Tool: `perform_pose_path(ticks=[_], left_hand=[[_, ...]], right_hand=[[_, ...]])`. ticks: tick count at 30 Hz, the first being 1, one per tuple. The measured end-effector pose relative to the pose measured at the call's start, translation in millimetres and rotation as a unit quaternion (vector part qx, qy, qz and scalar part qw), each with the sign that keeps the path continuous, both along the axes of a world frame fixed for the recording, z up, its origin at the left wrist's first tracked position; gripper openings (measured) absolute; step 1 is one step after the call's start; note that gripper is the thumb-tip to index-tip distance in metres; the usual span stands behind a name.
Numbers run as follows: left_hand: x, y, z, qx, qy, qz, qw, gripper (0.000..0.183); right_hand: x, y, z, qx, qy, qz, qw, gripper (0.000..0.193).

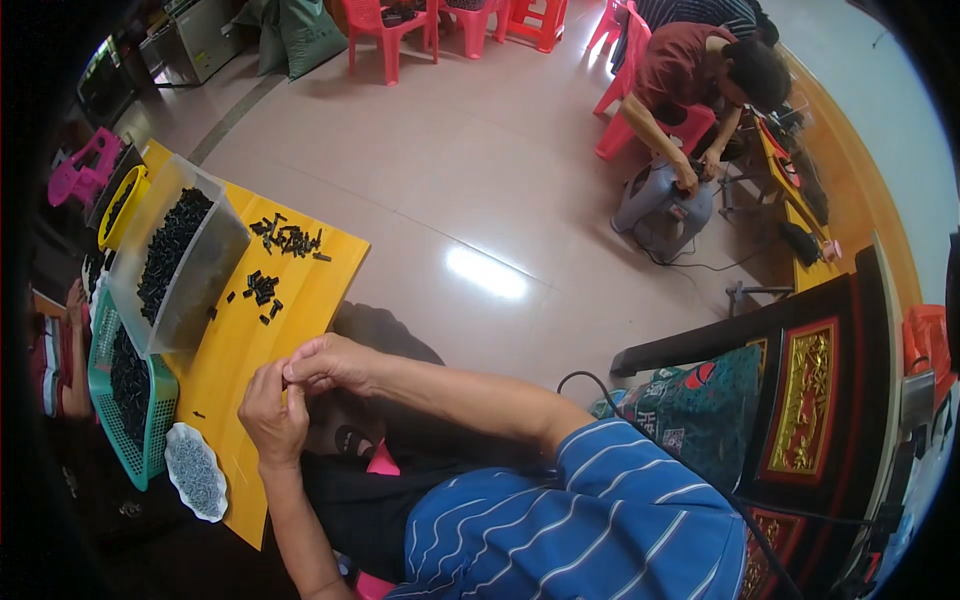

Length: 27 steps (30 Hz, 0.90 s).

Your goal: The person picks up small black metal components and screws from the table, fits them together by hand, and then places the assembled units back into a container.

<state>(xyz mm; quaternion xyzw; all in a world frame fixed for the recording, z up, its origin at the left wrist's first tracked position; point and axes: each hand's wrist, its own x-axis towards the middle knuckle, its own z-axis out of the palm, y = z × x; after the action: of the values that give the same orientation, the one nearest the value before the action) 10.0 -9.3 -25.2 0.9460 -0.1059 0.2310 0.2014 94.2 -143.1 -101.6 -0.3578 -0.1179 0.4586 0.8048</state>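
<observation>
My left hand point(272, 415) and my right hand point(330, 362) meet fingertip to fingertip over the near edge of a yellow table point(310, 300). Both pinch something small that the fingers hide. Loose small black parts point(287, 238) lie in two scattered groups on the table beyond my hands. A clear plastic bin point(205, 275) full of the same black parts stands to the left. Beside it is a green basket point(150, 440) with more of them. A white dish of small grey screws point(195, 472) sits at the table's near left corner, close to my left hand.
A yellow tray point(130, 200) and a pink stool point(85, 170) are at the far left. Another person point(690, 70) sits on a pink chair at the upper right, bent over a grey machine point(660, 205). Red chairs point(385, 25) stand at the back. Dark carved furniture point(800, 400) is on the right.
</observation>
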Motion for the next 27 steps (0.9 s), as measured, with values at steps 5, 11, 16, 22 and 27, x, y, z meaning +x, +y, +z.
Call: perform_pose_path(ticks=[5,11,16,22,27], left_hand=[[-2,2,-4,-0.032,-0.002,0.017,0.999,0.028],[0,-1,-3,-0.063,0.025,0.018,0.998,0.03],[2,-1,-1,-0.047,0.016,0.009,0.999,0.03],[3,1,-4,-0.049,0.017,0.006,0.999,0.028],[1,-2,-4,-0.068,0.038,0.022,0.997,0.028]], right_hand=[[-2,-2,15,0.0,0.009,-0.002,1.0,0.016],[-1,-4,18,-0.009,-0.006,-0.004,1.0,0.012],[-2,-5,20,-0.01,0.003,-0.006,1.0,0.013],[-1,-4,16,-0.012,-0.009,-0.012,1.0,0.014],[-1,-2,12,-0.016,-0.007,-0.012,1.0,0.014]])
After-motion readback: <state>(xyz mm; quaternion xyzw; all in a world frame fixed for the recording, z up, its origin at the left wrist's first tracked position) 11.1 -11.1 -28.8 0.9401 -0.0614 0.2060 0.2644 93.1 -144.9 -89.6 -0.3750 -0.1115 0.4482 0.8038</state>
